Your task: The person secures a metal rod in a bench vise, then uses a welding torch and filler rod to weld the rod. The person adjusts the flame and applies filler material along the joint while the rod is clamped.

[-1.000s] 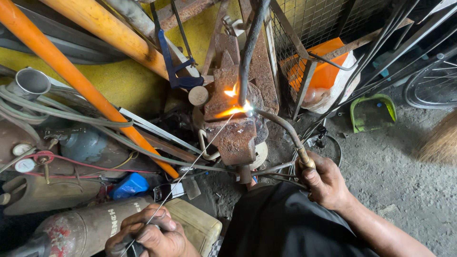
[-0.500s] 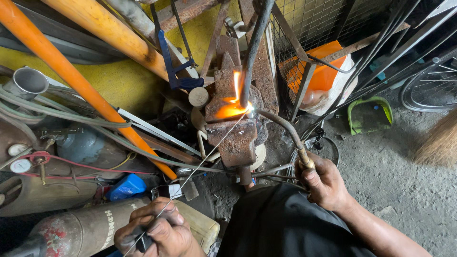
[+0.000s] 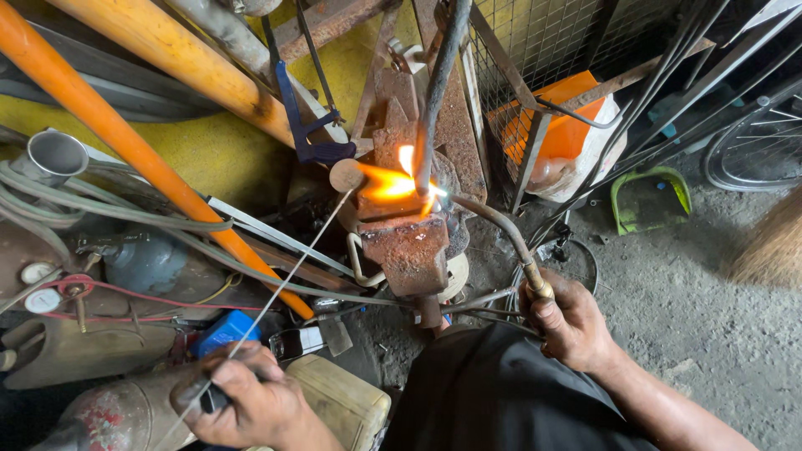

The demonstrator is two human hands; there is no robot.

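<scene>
My right hand (image 3: 570, 321) grips the handle of a gas torch (image 3: 499, 227) whose curved tip points left at a dark metal tube (image 3: 436, 83). An orange flame (image 3: 391, 182) burns where the tube meets the rusty vise (image 3: 408, 246). My left hand (image 3: 244, 402), low at the left, pinches a thin filler rod (image 3: 292, 267) that slants up to the right toward the flame. The rod's tip stops just left of the flame, near the vise's round handle end.
Orange pipes (image 3: 125, 142) slant across the left. Gas cylinders with gauges (image 3: 50, 288) and hoses lie at left. A yellowish jerrycan (image 3: 342, 401) sits by my left hand. A wire mesh panel, orange bag (image 3: 560, 125), green dustpan (image 3: 647, 196) and bicycle wheel (image 3: 752, 150) stand right.
My left hand has shifted slightly with the rod, now angled closer to the flame. The flame has changed shape and spreads left over the vise. My right hand holds steady.
</scene>
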